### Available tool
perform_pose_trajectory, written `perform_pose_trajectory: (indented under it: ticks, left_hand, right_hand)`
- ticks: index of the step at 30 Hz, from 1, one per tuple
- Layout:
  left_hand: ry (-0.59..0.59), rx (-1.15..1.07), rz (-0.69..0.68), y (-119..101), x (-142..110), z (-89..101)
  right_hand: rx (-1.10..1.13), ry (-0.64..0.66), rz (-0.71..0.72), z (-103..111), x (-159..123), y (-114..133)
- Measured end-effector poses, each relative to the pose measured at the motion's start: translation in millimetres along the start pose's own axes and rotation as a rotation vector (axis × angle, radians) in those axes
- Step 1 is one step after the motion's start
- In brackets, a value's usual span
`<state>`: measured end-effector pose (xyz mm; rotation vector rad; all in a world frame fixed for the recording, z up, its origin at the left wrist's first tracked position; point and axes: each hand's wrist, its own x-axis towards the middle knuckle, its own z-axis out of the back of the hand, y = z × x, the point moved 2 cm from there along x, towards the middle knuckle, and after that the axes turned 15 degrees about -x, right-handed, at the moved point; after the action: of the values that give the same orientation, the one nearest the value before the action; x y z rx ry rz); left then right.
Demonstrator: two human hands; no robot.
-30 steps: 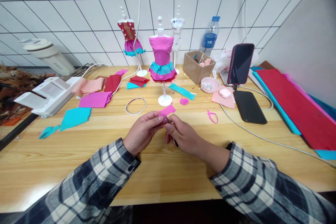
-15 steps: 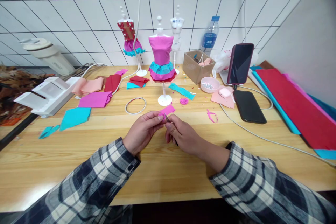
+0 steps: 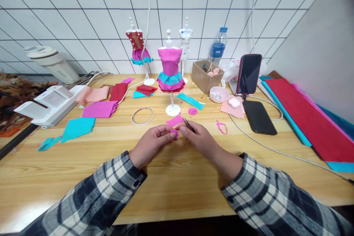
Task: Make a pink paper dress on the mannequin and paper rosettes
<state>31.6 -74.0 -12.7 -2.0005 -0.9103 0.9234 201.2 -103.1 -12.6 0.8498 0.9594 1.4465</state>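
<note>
My left hand [image 3: 155, 142] is closed, pinching a small pleated magenta paper rosette [image 3: 174, 133] between thumb and fingers. In my right hand [image 3: 200, 138] are dark metal tweezers [image 3: 189, 124], their two pointed tips directed up and to the left. The right fingertips are close to the rosette's right edge; whether they touch it I cannot tell. Just beyond the hands lies a magenta paper strip [image 3: 174, 120]. A second, finished-looking magenta rosette [image 3: 192, 111] rests flat farther back. Behind it stands a mini dress form [image 3: 170, 61] in a magenta top with a layered turquoise, magenta and red skirt.
Two more dress forms, one in a red and magenta dress [image 3: 135, 40], stand by the tiled wall. A cardboard box [image 3: 204, 81], pink bead bowl [image 3: 218, 97], phone [image 3: 260, 117] and cable are at right. Paper pieces [image 3: 77, 129] and a white ring [image 3: 142, 115] lie left.
The tweezers have come away from the rosette and turned in my right hand, tips now pointing up-left. The rosette shows more clearly in my left hand. The camera view has tilted up slightly.
</note>
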Motion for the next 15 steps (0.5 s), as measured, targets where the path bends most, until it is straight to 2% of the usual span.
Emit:
perform_pose_trajectory:
  ticks: [4, 10, 15]
  left_hand:
    - [-0.011, -0.062, -0.016, -1, -1, -0.4]
    - [-0.024, -0.112, -0.031, -3, 0, -1.0]
    - [-0.014, -0.099, -0.017, -3, 2, 0.5]
  right_hand:
    - [-0.088, -0.049, 0.022, -5, -2, -7]
    - [-0.213, 0.13, 0.115, -14, -6, -5]
    - [-0.224, 0.146, 0.129, -15, -8, -3]
